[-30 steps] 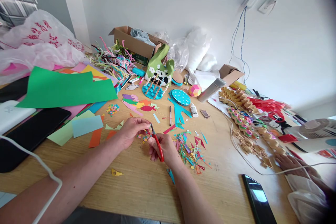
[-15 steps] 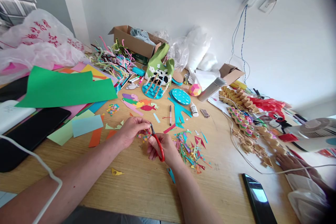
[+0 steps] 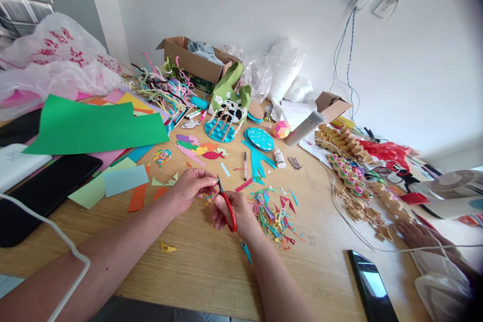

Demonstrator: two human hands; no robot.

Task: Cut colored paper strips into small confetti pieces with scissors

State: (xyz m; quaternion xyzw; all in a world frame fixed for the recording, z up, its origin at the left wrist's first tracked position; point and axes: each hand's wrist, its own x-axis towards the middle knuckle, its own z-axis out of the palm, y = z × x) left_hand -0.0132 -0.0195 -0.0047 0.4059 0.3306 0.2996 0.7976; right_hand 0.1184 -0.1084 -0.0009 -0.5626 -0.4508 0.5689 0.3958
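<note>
Red-handled scissors (image 3: 229,211) are in my right hand (image 3: 234,211), blades pointing up and away toward my left fingertips. My left hand (image 3: 192,186) pinches at the blade tips; whatever lies between its thumb and finger is too small to make out. Small round coloured paper bits (image 3: 207,198) lie on the table just behind the hands. To the right of my right hand spreads a heap of coloured paper scraps (image 3: 271,214). Several cut paper fish (image 3: 199,148) lie farther back, near a small pile of confetti (image 3: 162,157).
Green paper (image 3: 98,128) and other coloured sheets lie left, beside a black device (image 3: 49,186). At the back stand a cardboard box (image 3: 196,58) and a grey bottle (image 3: 305,128). A phone (image 3: 372,287) lies front right, near another person's hand (image 3: 418,235). A white cable (image 3: 56,231) crosses my left forearm.
Almost nothing differs. Both hands and the scissors keep the same place, and the blades look slightly closer together.
</note>
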